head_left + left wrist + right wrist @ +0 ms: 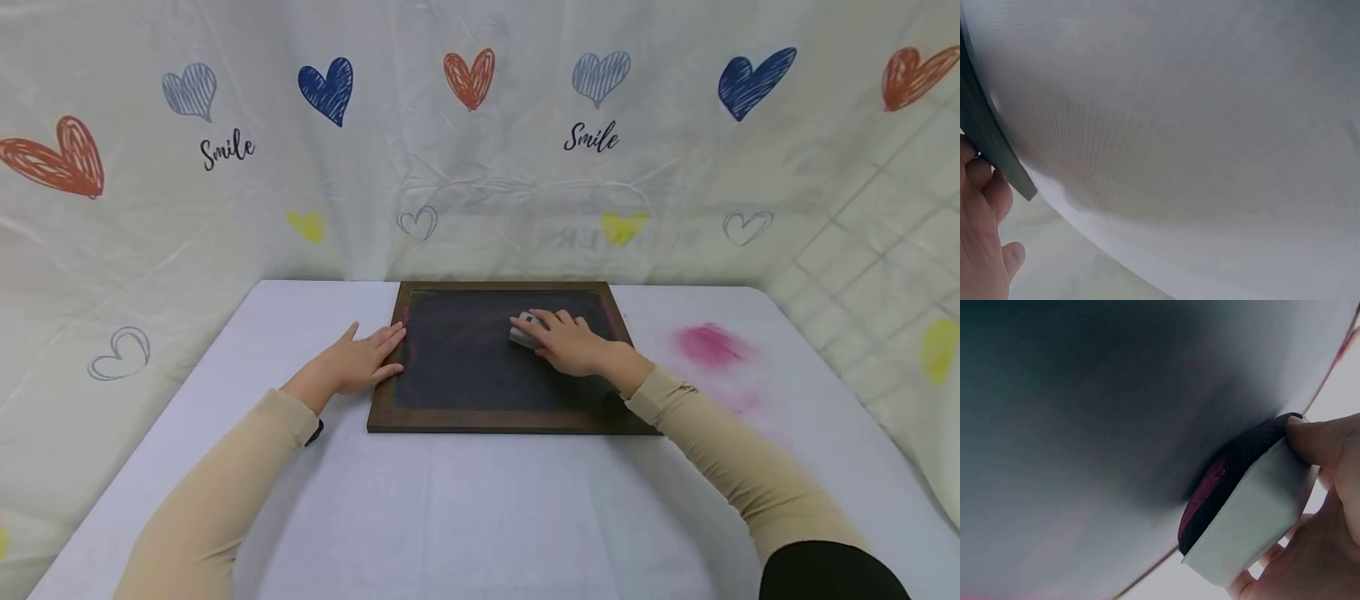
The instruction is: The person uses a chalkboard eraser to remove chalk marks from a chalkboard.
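A blackboard (457,367) in a brown wooden frame lies flat on the table. My left hand (356,362) rests at its left edge, fingers spread and reaching onto the frame, as the left wrist view also shows. Over the right half of the board, my right hand (573,346) grips a pale grey board eraser (522,337). Seen from the right wrist, thumb and fingers hold the eraser (1254,515) by its light casing. Its dark felt pad faces the board and carries a pink chalk stain.
A white cloth covers the table (480,508). Right of the board, a pink powder smudge (712,344) marks the cloth, with fainter traces below it. A pale curtain (510,167) printed with hearts hangs behind the table's far edge and down both sides.
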`<state>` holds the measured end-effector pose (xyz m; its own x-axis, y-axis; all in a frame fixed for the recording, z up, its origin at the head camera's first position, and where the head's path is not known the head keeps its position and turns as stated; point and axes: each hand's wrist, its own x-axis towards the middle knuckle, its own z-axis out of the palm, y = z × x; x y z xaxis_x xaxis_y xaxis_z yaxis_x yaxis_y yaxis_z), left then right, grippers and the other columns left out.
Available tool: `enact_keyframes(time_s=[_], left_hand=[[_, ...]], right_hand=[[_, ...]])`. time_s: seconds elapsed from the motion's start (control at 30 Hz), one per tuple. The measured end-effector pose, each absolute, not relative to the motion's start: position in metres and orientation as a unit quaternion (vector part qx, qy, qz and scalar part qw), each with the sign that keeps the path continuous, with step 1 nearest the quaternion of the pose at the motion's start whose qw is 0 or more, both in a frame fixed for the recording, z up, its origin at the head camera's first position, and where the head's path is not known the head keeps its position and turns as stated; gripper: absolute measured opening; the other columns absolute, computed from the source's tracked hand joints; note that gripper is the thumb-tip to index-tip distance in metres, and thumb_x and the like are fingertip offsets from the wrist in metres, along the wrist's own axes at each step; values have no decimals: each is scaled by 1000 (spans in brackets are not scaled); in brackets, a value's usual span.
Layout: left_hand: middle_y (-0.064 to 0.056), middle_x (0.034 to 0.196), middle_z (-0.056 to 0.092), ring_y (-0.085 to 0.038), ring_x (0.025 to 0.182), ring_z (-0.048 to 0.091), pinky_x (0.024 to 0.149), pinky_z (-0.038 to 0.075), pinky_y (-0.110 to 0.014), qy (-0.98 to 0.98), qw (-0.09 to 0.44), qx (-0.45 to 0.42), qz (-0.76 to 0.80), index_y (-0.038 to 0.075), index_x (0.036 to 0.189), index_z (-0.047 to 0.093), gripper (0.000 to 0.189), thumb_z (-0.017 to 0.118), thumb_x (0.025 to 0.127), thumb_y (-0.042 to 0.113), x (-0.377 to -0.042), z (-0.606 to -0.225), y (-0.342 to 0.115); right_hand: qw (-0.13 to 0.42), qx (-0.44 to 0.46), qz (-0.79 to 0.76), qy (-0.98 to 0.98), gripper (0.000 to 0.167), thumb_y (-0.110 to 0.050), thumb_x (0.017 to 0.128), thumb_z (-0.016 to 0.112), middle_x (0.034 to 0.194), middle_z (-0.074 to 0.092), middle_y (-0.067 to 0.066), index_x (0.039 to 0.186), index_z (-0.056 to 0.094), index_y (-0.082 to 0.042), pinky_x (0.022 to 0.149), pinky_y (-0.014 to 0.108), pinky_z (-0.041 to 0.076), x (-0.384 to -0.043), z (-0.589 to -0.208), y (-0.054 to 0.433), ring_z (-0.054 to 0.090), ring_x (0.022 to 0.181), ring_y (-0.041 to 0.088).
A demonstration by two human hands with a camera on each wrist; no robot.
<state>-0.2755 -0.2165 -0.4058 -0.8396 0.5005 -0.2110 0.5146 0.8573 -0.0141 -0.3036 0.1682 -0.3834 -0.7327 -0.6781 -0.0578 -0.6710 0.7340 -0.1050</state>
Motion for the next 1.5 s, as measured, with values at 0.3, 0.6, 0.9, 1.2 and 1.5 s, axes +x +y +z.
enact_keyframes(time_s=[0.3,0.6,0.9,1.2,1.5], left_hand=[[-16,169,16,-30,153,26,120,7,-66,958,104,263,-35,1,164,16,74,39,110,48,-276,-406,-216],[-15,170,14,-30,153,24,120,5,-65,960,106,258,-28,2,164,15,74,39,110,47,-277,-407,-216],[-16,170,14,-30,153,24,120,5,-66,960,106,257,-30,2,164,14,74,39,110,47,-277,-405,-216],[-16,170,15,-30,153,23,120,5,-66,959,113,256,-32,2,164,14,75,39,110,48,-277,-406,-217],[-17,169,16,-31,153,25,119,7,-66,960,107,257,-31,1,164,16,74,39,110,47,-275,-407,-215]], right_hand=[[63,-247,-61,965,58,-12,107,54,157,28,31,160,29,-12,98,72,35,-334,-375,223,35,134,58],[56,-275,-75,957,60,-12,103,64,151,39,32,156,37,-12,89,71,42,-310,-373,225,44,124,56],[24,-362,-70,929,61,-9,99,68,147,44,29,153,40,-10,77,56,47,-266,-375,227,50,114,47],[-26,-376,-73,923,57,-7,101,65,148,43,27,153,41,-9,79,53,42,-259,-382,226,48,115,44],[-49,-321,-94,941,53,-11,105,58,153,37,28,155,38,-11,86,62,39,-269,-384,246,42,124,52]])
